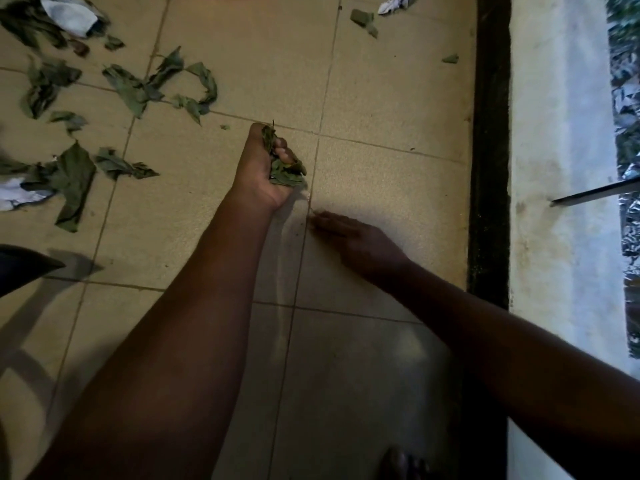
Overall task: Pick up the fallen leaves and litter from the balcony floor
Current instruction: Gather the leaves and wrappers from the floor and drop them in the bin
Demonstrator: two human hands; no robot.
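The right hand (pixel 356 239) is nearest, low over the tiled balcony floor (pixel 381 98), with its fingers stretched out and holding nothing; it is blurred. Just beyond it and apart from it, the left hand (pixel 258 168) grips a bunch of green leaves (pixel 285 173) in curled fingers. Farther to the left, many loose leaves (pixel 138 88) lie on the tiles. At the far edge there are crumpled white papers (pixel 71 12).
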